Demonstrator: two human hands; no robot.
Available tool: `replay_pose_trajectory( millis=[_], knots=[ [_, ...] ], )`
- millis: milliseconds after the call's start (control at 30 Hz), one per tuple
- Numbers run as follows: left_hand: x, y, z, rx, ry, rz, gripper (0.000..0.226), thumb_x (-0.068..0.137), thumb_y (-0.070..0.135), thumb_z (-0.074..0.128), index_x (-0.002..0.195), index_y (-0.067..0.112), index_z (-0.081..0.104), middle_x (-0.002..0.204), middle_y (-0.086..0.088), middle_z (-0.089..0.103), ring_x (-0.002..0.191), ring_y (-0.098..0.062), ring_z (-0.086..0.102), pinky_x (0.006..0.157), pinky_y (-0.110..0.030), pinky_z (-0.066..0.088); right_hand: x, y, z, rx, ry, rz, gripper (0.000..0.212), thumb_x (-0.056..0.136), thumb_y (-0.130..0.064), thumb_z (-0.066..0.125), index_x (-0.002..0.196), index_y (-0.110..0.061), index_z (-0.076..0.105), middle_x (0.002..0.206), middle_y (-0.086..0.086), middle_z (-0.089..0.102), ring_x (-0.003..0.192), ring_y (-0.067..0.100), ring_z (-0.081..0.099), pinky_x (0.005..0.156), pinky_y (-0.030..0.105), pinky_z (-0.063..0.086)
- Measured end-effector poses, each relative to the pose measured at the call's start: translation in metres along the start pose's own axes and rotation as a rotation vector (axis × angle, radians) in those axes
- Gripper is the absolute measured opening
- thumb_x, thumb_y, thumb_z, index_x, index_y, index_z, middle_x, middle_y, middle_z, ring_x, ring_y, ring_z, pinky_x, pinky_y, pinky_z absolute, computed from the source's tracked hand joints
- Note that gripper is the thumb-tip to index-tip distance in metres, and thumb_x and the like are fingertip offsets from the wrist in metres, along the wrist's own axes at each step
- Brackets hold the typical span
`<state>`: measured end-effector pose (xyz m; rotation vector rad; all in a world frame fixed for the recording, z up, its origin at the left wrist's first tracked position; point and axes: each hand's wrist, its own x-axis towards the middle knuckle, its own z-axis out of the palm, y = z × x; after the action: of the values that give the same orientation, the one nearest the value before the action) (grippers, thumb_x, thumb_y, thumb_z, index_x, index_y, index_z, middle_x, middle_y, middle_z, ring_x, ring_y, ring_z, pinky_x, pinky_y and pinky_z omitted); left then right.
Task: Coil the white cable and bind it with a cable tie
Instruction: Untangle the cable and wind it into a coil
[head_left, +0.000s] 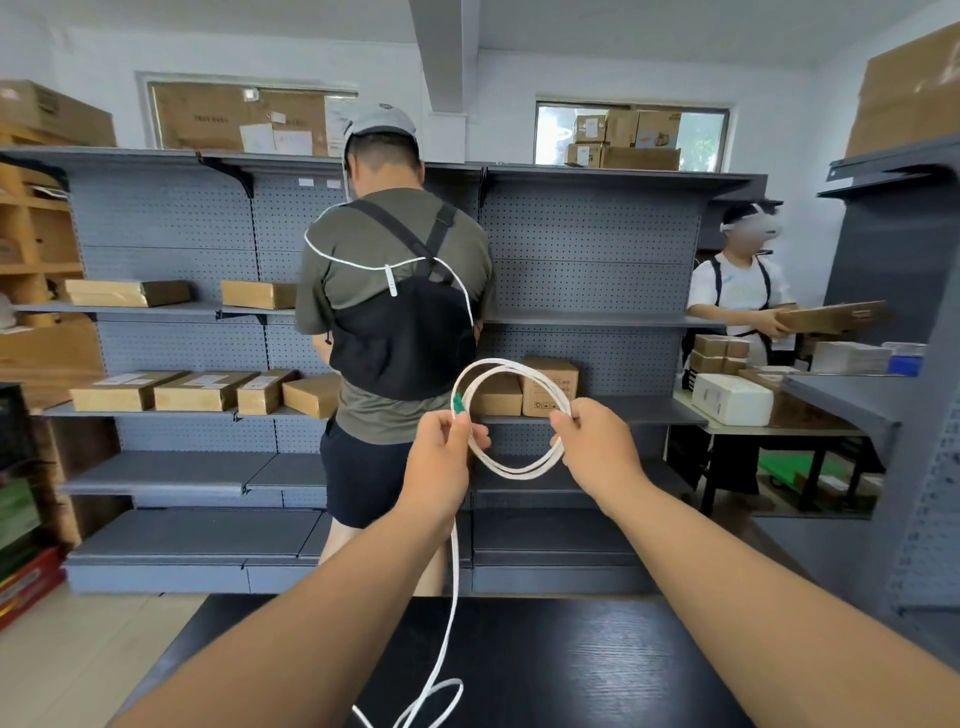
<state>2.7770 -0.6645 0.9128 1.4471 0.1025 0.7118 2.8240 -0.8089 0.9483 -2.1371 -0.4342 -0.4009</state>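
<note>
I hold the flat white cable (511, 470) up in the air as a loop of two or three turns. My left hand (441, 457) pinches the loop's left side, where a green plug (457, 406) sticks up above the fingers. My right hand (597, 447) grips the loop's right side. From under the left hand a loose length of the cable hangs down to the black table (571, 665) and curls there near the bottom edge of the view. No cable tie is in view.
A person (400, 322) stands with their back to me right behind the table, facing grey pegboard shelves (171, 312) with cardboard boxes. Another person (743, 296) at the right holds a flat box by a table of cartons.
</note>
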Motion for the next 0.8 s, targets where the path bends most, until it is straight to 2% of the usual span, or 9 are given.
replay_pose_trajectory(
  millis=[133,233,300,367,467,567,700,800],
  knots=[
    [0.005,0.006,-0.008,0.075,0.013,0.105,0.013,0.098,0.023,0.04,0.088,0.022,0.047,0.077,0.002,0.058,0.058,-0.002,0.061,0.068,-0.031,0.053,-0.003,-0.001,0.001,0.091,-0.138,0.016,0.017,0.094,-0.024,0.046,0.09,-0.014,0.06,0.086,0.006,0.068,0.06,0.012,0.049,0.06,0.031,0.041],
    [0.006,0.009,-0.016,0.221,-0.006,0.231,0.013,0.097,0.021,0.042,0.086,0.026,0.046,0.073,0.003,0.057,0.051,0.0,0.054,0.057,-0.019,0.05,-0.002,-0.005,-0.003,0.085,-0.198,-0.029,0.009,0.09,-0.021,0.052,0.085,-0.021,0.06,0.082,-0.004,0.063,0.068,0.01,0.051,0.061,0.027,0.04],
    [0.006,0.012,-0.02,0.345,-0.036,0.307,0.016,0.096,0.021,0.044,0.084,0.031,0.045,0.069,0.005,0.057,0.05,0.001,0.052,0.05,-0.012,0.045,0.0,-0.008,-0.005,0.098,-0.229,-0.055,0.007,0.088,-0.018,0.055,0.09,-0.021,0.061,0.087,-0.005,0.061,0.079,0.011,0.055,0.064,0.024,0.041],
    [0.006,0.015,-0.022,0.468,-0.067,0.361,0.019,0.095,0.022,0.046,0.081,0.035,0.044,0.065,0.008,0.056,0.053,0.001,0.052,0.05,-0.011,0.044,0.002,-0.013,-0.008,0.091,-0.263,-0.087,0.009,0.088,-0.019,0.057,0.096,-0.021,0.06,0.096,-0.002,0.062,0.086,0.013,0.056,0.069,0.025,0.042],
    [0.006,0.018,-0.024,0.64,-0.103,0.416,0.018,0.095,0.024,0.048,0.083,0.037,0.042,0.067,0.012,0.054,0.059,-0.003,0.052,0.059,-0.021,0.046,0.005,-0.02,-0.012,0.051,-0.3,-0.152,0.017,0.089,-0.025,0.057,0.106,-0.021,0.057,0.105,-0.001,0.062,0.096,0.015,0.057,0.082,0.03,0.043],
    [0.008,0.022,-0.024,0.754,-0.134,0.461,0.001,0.094,0.024,0.049,0.095,0.023,0.048,0.073,0.012,0.053,0.068,-0.007,0.052,0.064,-0.029,0.045,0.007,-0.026,-0.017,-0.049,-0.346,-0.228,0.024,0.092,-0.032,0.053,0.113,-0.021,0.054,0.106,-0.005,0.06,0.097,0.013,0.055,0.08,0.029,0.042],
    [0.007,0.025,-0.022,0.943,-0.19,0.619,0.013,0.094,0.025,0.048,0.101,0.015,0.051,0.09,-0.002,0.057,0.079,-0.019,0.054,0.069,-0.031,0.04,0.009,-0.031,-0.02,-0.29,-0.412,-0.344,0.033,0.095,-0.037,0.045,0.123,-0.022,0.05,0.112,-0.001,0.06,0.101,0.018,0.055,0.086,0.036,0.044],
    [0.007,0.025,-0.021,1.054,-0.231,0.666,0.018,0.095,0.028,0.046,0.104,0.013,0.051,0.096,-0.007,0.056,0.083,-0.026,0.054,0.071,-0.036,0.039,0.006,-0.032,-0.017,-0.451,-0.433,-0.408,0.034,0.095,-0.039,0.042,0.125,-0.022,0.047,0.112,0.004,0.061,0.101,0.023,0.056,0.083,0.04,0.046]
  ],
)
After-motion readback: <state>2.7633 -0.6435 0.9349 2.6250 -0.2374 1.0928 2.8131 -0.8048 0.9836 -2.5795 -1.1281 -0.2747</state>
